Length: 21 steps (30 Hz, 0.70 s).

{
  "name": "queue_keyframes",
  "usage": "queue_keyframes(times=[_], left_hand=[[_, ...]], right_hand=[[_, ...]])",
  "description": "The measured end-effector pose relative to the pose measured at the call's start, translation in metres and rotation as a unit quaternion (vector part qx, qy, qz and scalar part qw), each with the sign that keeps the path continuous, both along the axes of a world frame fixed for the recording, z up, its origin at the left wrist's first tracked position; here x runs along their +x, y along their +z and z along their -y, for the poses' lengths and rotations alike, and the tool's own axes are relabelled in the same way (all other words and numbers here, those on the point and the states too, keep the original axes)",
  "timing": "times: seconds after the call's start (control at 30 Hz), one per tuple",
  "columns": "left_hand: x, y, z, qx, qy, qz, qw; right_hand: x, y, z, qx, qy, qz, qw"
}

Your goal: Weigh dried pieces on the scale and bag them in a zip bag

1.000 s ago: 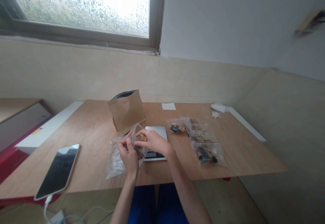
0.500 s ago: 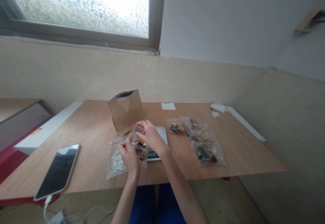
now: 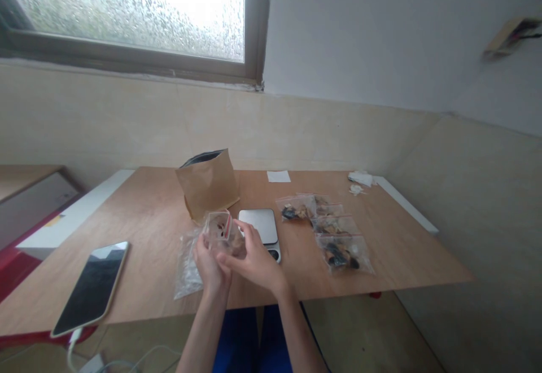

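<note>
In front of the scale, my left hand point(image 3: 210, 263) cups a clear zip bag point(image 3: 228, 243) with a red seal line from below and the left. My right hand point(image 3: 256, 257) grips the same bag from the right, thumb in front and fingers behind. A clear box-like container point(image 3: 215, 223) shows at the bag's mouth, with small dark pieces visible inside; I cannot tell how far it sits in the bag. Beside my left hand lies a flat stack of clear plastic bags point(image 3: 186, 271). The small silver scale point(image 3: 260, 225) has a bare plate.
Behind my hands stands an open brown paper pouch point(image 3: 208, 184). Several filled zip bags point(image 3: 342, 251) overlap on the right. A phone point(image 3: 93, 288) on a white cable lies at left. White paper point(image 3: 278, 176) and crumpled scraps point(image 3: 359, 179) are near the wall.
My right hand has moved from the box's upper rim down to the bag's right side. The box and bag have turned more upright and shifted left, uncovering the scale.
</note>
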<state>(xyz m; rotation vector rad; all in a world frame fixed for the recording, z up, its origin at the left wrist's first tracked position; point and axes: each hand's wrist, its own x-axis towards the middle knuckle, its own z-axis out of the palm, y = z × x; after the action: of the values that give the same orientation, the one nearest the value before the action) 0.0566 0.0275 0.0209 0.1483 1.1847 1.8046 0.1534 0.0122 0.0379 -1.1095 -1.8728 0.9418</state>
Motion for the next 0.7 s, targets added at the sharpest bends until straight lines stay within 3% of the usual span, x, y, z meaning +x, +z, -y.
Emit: queue_keyframes(times=[0.1, 0.2, 0.33, 0.53, 0.7], left_hand=[[0.007, 0.011, 0.008, 0.025, -0.052, 0.017, 0.998], [0.011, 0.012, 0.012, 0.015, -0.036, -0.011, 0.999], [0.003, -0.001, 0.009, -0.027, -0.004, -0.112, 0.993], [-0.015, -0.018, 0.004, 0.015, -0.115, -0.168, 0.979], [-0.019, -0.017, 0.007, 0.068, -0.131, -0.231, 0.962]], right_hand=[[-0.005, 0.000, 0.002, 0.010, -0.017, -0.030, 0.999], [0.000, 0.004, 0.002, 0.001, -0.024, -0.073, 0.997], [0.019, 0.006, 0.001, -0.004, -0.048, -0.129, 0.991], [0.040, -0.004, 0.002, -0.020, -0.110, -0.194, 0.975], [0.051, -0.011, 0.002, -0.032, -0.144, -0.195, 0.970]])
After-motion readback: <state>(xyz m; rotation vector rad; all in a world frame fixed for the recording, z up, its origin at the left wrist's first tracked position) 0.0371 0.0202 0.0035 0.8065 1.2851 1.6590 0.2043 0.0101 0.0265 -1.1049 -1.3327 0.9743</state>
